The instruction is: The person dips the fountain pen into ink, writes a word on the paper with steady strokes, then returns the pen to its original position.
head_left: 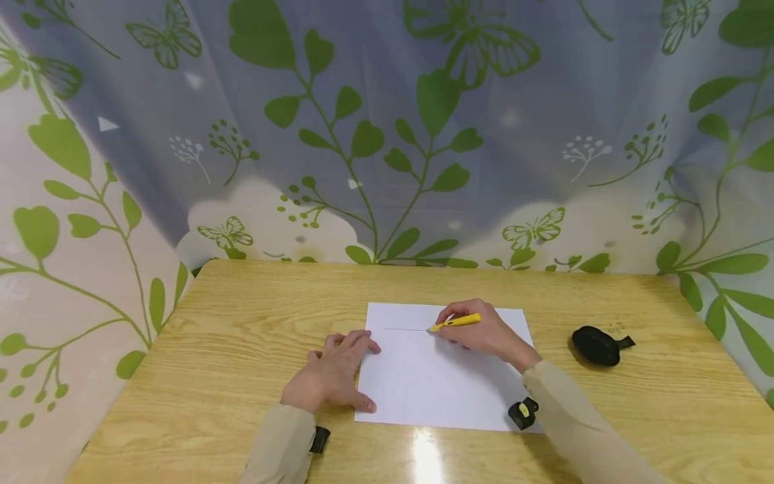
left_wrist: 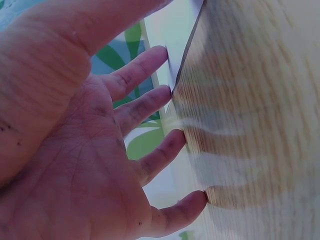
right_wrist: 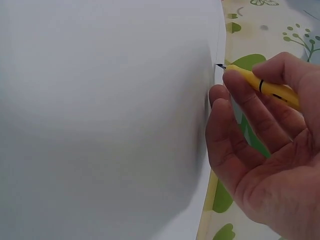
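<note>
The right hand [head_left: 486,336] pinches a yellow fountain pen [head_left: 462,320] in its fingers, the nib [right_wrist: 220,65] at the end of a thin line [head_left: 402,329] on the white paper sheet [head_left: 411,383] below them. The left hand [head_left: 331,376] has its fingers loosely spread at the sheet's left edge, over the wooden desk [head_left: 260,309].
</note>
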Demonstrator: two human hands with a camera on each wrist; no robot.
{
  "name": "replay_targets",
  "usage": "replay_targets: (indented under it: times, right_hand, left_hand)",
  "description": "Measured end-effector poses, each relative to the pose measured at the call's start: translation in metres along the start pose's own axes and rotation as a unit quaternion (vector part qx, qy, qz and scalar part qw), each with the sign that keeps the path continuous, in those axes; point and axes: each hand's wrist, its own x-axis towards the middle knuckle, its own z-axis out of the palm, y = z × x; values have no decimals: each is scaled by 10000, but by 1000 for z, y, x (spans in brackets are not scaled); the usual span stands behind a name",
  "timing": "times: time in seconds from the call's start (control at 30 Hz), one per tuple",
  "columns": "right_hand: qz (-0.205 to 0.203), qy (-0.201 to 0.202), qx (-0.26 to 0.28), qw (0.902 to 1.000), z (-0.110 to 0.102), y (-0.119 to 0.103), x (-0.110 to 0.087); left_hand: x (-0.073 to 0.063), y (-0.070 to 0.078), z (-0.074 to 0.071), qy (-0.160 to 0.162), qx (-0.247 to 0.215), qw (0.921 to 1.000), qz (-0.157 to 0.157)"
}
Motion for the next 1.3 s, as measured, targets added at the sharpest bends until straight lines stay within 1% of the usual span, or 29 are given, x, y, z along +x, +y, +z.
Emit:
replay_targets:
  times: [0.3,0.67,1.03,1.3]
  right_hand:
    - [163,77,-4,9998,-6,4,-4]
    - [210,141,76,9997,-13,11,-13]
    - [121,217,63,9997,-20,16,-16]
    - [235,292,33,9993,-26,21,-20]
  left_hand:
    - [0,3,-1,31,55,10000,5]
    - [-1,3,1,10,-20,10000,-6]
    - [-2,1,0,-12,82,10000,-30]
    - [-1,2,0,-42,57,10000,-28]
